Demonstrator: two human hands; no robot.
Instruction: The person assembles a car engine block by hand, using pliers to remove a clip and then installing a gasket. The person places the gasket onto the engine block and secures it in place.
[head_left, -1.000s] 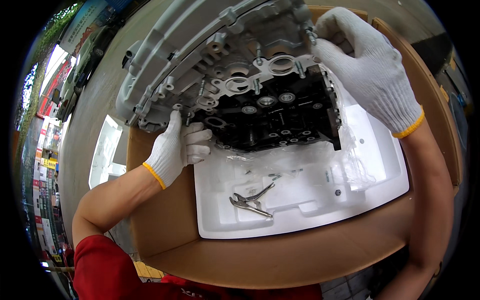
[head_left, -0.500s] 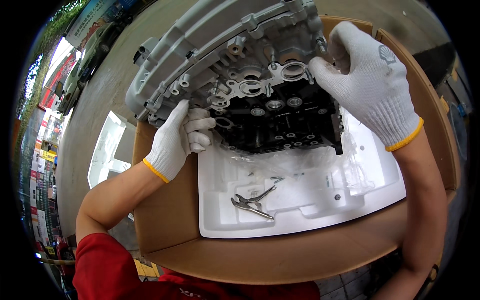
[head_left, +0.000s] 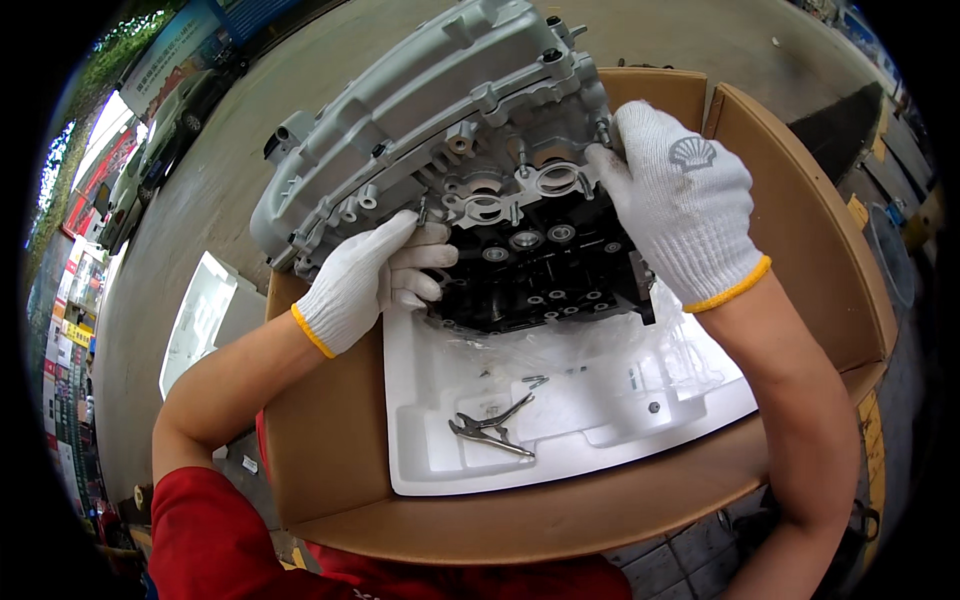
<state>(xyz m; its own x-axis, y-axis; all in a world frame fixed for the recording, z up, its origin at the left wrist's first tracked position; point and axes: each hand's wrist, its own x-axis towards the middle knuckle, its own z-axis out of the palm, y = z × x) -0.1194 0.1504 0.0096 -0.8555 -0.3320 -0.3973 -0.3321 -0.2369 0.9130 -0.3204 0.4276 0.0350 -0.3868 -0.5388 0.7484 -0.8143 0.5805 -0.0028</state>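
Observation:
A bare engine (head_left: pixel 430 110) with a silver-grey cylinder head and black block (head_left: pixel 540 275) sits tilted in front of me. A flat metal gasket (head_left: pixel 486 210) with round openings lies along its port side, around several studs. My left hand (head_left: pixel 365 270), in a white knit glove, is at the gasket's left end; its thumb tip meets a small stud (head_left: pixel 422 210), with the other fingers curled below. My right hand (head_left: pixel 680 200), gloved alike, is closed at the engine's right end. Its thumb and forefinger are by another stud (head_left: pixel 603 132); the other fingers are hidden.
The engine stands in an open cardboard box (head_left: pixel 600 525) over a white foam tray (head_left: pixel 420 475). Locking pliers (head_left: pixel 490 435), some small studs (head_left: pixel 535 380), a nut (head_left: pixel 654 407) and clear plastic film (head_left: pixel 560 350) lie there. Left of the box is another foam piece (head_left: pixel 205 320).
The engine and box sit lower and slightly left in view. My left thumb has come over to the small stud by the gasket. My right hand has drawn closer around the engine's right end.

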